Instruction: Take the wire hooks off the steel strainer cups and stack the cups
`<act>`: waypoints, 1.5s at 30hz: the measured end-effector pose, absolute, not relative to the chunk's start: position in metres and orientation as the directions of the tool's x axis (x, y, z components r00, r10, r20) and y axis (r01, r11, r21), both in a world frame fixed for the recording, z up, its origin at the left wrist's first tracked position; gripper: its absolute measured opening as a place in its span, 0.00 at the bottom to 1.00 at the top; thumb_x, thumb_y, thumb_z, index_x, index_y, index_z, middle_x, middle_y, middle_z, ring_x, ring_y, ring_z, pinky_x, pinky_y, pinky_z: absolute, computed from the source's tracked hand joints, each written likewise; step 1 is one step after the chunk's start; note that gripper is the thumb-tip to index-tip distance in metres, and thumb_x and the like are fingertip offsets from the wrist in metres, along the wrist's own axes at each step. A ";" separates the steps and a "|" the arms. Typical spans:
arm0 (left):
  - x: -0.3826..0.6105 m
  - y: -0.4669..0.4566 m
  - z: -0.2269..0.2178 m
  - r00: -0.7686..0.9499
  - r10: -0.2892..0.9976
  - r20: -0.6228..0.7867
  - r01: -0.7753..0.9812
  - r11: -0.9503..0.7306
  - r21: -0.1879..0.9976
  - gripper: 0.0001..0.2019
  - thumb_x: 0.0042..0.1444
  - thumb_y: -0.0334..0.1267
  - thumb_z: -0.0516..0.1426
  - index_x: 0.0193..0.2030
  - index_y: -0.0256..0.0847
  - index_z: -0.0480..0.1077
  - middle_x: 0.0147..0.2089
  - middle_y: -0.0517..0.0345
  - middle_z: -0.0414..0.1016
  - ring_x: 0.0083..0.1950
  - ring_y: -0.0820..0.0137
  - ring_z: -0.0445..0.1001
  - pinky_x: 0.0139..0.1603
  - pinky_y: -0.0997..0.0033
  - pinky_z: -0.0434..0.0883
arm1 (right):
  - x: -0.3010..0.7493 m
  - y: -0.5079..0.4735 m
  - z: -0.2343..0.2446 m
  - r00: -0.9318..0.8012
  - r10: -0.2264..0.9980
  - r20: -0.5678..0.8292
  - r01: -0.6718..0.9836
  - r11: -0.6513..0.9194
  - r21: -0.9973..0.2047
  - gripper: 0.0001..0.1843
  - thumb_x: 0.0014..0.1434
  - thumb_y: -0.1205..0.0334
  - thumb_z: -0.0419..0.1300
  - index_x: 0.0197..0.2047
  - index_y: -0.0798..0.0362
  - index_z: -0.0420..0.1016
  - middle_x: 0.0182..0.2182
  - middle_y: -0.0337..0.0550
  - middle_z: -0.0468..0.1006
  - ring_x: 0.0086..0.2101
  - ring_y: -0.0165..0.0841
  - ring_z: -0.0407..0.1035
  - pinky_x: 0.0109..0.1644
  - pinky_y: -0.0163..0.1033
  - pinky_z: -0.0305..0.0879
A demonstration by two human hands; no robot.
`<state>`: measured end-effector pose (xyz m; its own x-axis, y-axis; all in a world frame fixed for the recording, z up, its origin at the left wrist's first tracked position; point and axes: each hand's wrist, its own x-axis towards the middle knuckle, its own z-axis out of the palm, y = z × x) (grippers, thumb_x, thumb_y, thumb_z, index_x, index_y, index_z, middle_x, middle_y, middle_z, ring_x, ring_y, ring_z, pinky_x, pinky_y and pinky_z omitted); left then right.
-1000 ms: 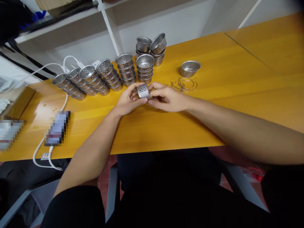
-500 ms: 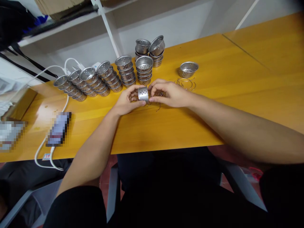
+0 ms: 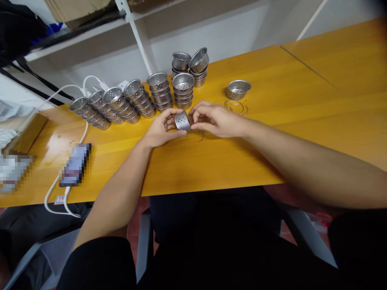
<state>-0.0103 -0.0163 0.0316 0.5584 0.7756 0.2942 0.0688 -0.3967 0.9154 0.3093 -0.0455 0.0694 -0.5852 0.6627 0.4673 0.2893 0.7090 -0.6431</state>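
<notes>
Yellow table (image 3: pixel 196 169), with perforated metal cup stacks (image 3: pixel 160 90) along its far edge. Midway to the near edge, the right hand (image 3: pixel 219 119) curls, grip unclear; beside it the left hand (image 3: pixel 160 129) pinches a tilted cup (image 3: pixel 182 120). Thin wires (image 3: pixel 242 107) lie nearby.

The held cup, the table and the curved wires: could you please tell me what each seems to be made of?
Cup: metal, probably steel, with a satin sheen; its grey, perforated wall catches highlights.
Table: wood or wood-look laminate, glossy; faint grain and bright reflections.
Wires: probably metal, finish unclear; thin curves, too small to be sure.
</notes>
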 end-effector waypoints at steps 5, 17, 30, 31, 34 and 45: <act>-0.006 -0.013 0.027 0.469 0.818 0.331 0.119 -0.431 0.895 0.50 0.54 0.63 0.88 0.75 0.47 0.76 0.73 0.44 0.90 0.67 0.56 0.94 0.72 0.54 0.91 | 0.314 -0.037 0.061 -0.482 0.711 0.511 0.384 0.696 -0.606 0.20 0.79 0.35 0.79 0.49 0.41 0.86 0.57 0.55 0.86 0.59 0.61 0.82 0.72 0.72 0.85; -0.004 -0.018 0.024 0.525 0.782 0.337 0.117 -0.458 0.881 0.44 0.58 0.50 0.83 0.75 0.50 0.69 0.76 0.44 0.84 0.77 0.53 0.89 0.82 0.47 0.88 | 0.317 -0.035 0.057 -0.364 0.806 0.467 0.571 0.590 -0.571 0.23 0.83 0.29 0.74 0.52 0.40 0.86 0.55 0.56 0.88 0.58 0.64 0.83 0.72 0.78 0.84; -0.003 -0.015 0.025 0.532 0.773 0.346 0.040 -0.431 0.902 0.48 0.67 0.75 0.80 0.81 0.55 0.69 0.86 0.41 0.81 0.89 0.44 0.83 0.90 0.38 0.83 | 0.314 -0.047 0.067 -0.608 0.569 0.554 0.384 0.821 -0.423 0.26 0.87 0.36 0.69 0.78 0.36 0.90 0.82 0.53 0.85 0.76 0.65 0.81 0.83 0.78 0.77; -0.002 -0.014 0.023 0.546 0.763 0.347 0.023 -0.427 0.904 0.48 0.68 0.75 0.80 0.82 0.56 0.69 0.88 0.42 0.80 0.91 0.44 0.81 0.92 0.37 0.82 | 0.309 -0.049 0.071 -0.631 0.547 0.551 0.372 0.836 -0.404 0.23 0.89 0.37 0.66 0.74 0.38 0.92 0.78 0.53 0.89 0.72 0.64 0.84 0.81 0.77 0.79; -0.004 -0.012 0.020 0.523 0.784 0.335 0.051 -0.421 0.906 0.51 0.68 0.73 0.79 0.86 0.58 0.65 0.93 0.41 0.74 0.92 0.42 0.80 0.93 0.34 0.80 | 0.308 -0.047 0.089 -0.624 0.588 0.514 0.454 0.809 -0.374 0.23 0.92 0.37 0.59 0.60 0.39 0.94 0.60 0.53 0.95 0.60 0.60 0.87 0.72 0.72 0.83; -0.006 -0.014 0.022 0.443 0.859 0.256 0.198 -0.373 0.907 0.39 0.69 0.62 0.76 0.78 0.47 0.72 0.90 0.32 0.75 0.85 0.43 0.85 0.85 0.34 0.88 | 0.291 0.048 0.150 -0.520 0.731 0.442 0.658 0.672 -0.339 0.20 0.74 0.34 0.74 0.38 0.35 0.81 0.46 0.47 0.94 0.57 0.61 0.85 0.67 0.69 0.81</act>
